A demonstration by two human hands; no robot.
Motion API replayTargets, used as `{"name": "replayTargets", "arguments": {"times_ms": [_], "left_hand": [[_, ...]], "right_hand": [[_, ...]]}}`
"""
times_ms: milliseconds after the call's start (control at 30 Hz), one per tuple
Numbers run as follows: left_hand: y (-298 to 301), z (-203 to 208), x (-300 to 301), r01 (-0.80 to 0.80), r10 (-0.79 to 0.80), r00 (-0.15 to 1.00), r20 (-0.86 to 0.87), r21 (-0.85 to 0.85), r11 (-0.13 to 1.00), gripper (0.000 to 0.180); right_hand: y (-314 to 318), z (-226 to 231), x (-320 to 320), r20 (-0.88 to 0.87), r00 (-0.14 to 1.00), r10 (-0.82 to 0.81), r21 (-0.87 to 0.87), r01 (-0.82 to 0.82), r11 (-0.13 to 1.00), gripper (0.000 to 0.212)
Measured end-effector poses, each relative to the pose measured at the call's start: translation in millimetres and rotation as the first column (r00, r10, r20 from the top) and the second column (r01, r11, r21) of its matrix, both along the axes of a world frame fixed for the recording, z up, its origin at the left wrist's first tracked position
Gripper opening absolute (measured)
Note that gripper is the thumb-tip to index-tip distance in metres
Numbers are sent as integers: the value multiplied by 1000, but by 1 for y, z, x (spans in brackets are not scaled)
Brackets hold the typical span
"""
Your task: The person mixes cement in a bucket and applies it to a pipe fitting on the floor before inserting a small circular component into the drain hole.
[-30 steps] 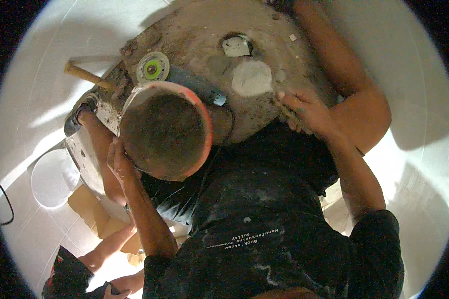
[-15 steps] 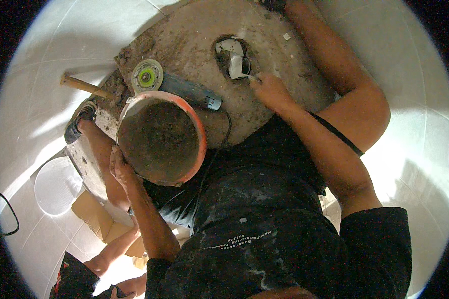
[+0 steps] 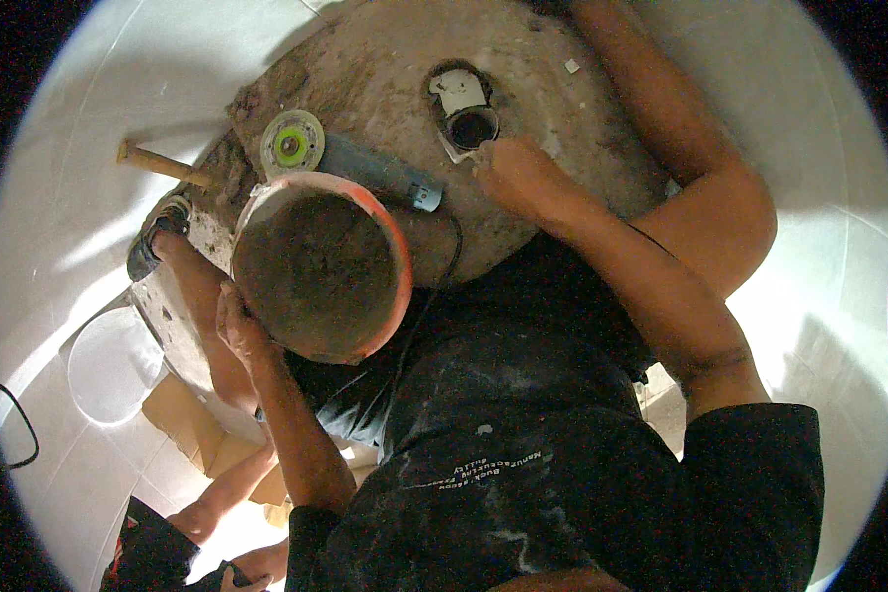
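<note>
My left hand is closed on the side of an orange-rimmed bucket, which tilts against my leg and holds dark grey, mortar-like material. My right hand is closed around the handle of a small trowel, mostly hidden by the fingers. Its pale blade shows at the near edge of a hole in the rough floor. Inside that hole stands a round dark pipe opening, with a flat white piece just beyond it.
An angle grinder lies behind the bucket, its cord running toward me. A wooden-handled tool lies at the left. A white round lid and cardboard lie lower left, near another person's arm. Pale tiles surround the rough floor.
My right hand has shifted slightly left and nearer to me, drawing the trowel blade off the pipe opening to the hole's near edge. The left hand stays on the bucket.
</note>
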State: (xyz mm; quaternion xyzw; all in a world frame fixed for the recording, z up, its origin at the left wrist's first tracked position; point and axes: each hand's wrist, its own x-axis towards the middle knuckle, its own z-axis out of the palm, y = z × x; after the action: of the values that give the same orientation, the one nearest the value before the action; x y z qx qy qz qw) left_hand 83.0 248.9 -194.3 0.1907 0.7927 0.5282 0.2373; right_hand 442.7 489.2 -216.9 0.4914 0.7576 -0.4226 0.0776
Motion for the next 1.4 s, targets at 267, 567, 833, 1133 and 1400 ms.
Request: {"name": "replayTargets", "arguments": {"times_ms": [267, 567, 833, 1133, 1400], "left_hand": [[3, 15, 6, 27, -33, 998, -52, -112, 993, 32], [-2, -5, -7, 35, -37, 998, -47, -40, 999, 35], [17, 16, 17, -53, 55, 998, 41, -50, 997, 37], [14, 16, 16, -88, 88, 986, 139, -6, 996, 40], [11, 12, 12, -74, 65, 986, 157, 54, 996, 41]], "right_hand": [[-13, -1, 25, -255, 936, -242, 157, 287, 945, 34], [-7, -47, 14, -354, 907, -227, 177, 303, 936, 40], [2, -46, 26, -131, 900, -416, -136, 399, 907, 38], [1, -28, 21, -273, 834, -481, -282, 408, 868, 40], [7, -60, -17, -219, 962, -164, 259, 219, 941, 45]]}}
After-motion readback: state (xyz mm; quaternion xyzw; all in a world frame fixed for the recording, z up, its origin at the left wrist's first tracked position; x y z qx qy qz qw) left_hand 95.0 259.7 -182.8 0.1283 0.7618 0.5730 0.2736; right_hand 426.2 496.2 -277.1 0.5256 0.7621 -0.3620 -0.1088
